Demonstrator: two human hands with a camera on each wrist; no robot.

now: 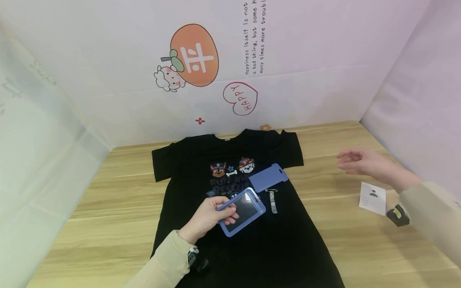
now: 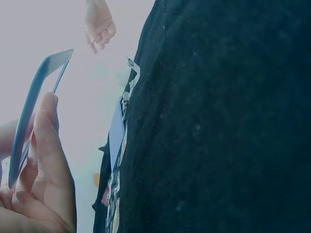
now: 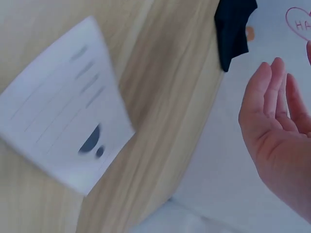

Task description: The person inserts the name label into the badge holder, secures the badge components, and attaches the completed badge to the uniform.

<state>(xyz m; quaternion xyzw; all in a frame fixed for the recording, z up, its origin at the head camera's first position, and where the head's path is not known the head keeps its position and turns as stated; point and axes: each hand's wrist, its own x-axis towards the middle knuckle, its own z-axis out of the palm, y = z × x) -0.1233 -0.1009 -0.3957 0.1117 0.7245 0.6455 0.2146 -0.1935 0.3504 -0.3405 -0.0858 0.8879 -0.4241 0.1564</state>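
My left hand [image 1: 212,214] pinches a blue badge holder frame [image 1: 263,208] with a clear window, thumb on its front, raised over a black T-shirt [image 1: 201,256]. In the left wrist view the holder [image 2: 30,104] appears edge-on between thumb and fingers. A flat blue cover piece [image 1: 268,178] lies on the shirt, and beside it is a clear strap clip with a pin [image 1: 273,201]. My right hand [image 1: 367,164] hovers above the table at the right, holding nothing, its fingers loosely bent. Close to it, a white ID card [image 1: 372,198] with a printed figure lies on the wood.
The T-shirt is spread on a wooden table [image 1: 108,216], its neck toward the back. Cartoon dogs [image 1: 232,168] are printed on its chest. White printed cloth [image 1: 306,80] rises behind the table and along both sides.
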